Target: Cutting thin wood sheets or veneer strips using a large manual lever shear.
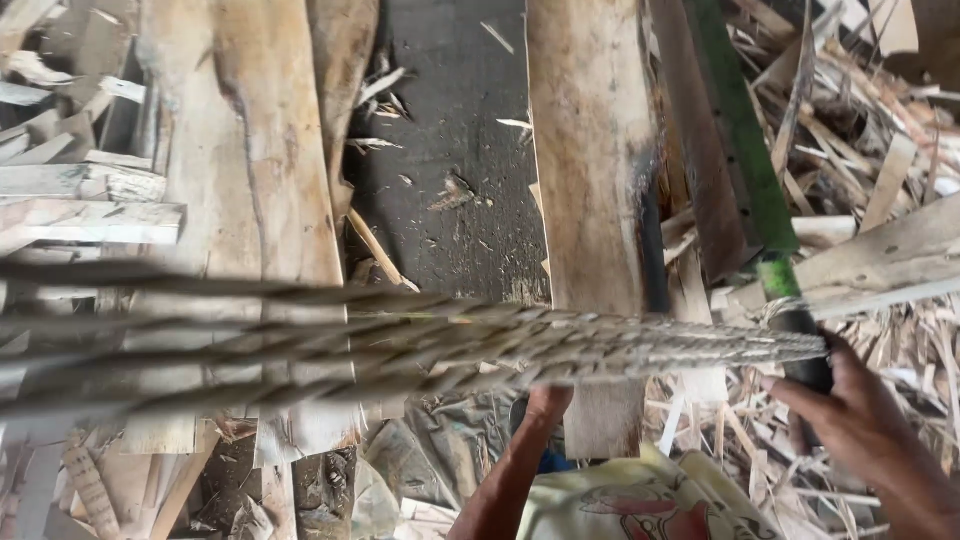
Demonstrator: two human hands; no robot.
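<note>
The right hand (865,425) has its grip wrapped around the dark lower end of a green pole (765,215), fingers curled on it near the right edge of the view. A bundle of twisted ropes (420,345) runs across the middle of the view from the left edge and meets that pole just above the fingers, where the strands gather tight; toward the left they fan apart and blur. The left hand (548,400) reaches up from below and touches the underside of the ropes near a pale plank (590,180); whether its grip is closed on a strand cannot be told, since the ropes hide the fingers. Another wide plank (250,150) lies to the left, with dark floor (450,110) between the two. Wood scraps (870,130) are heaped on the right.
</note>
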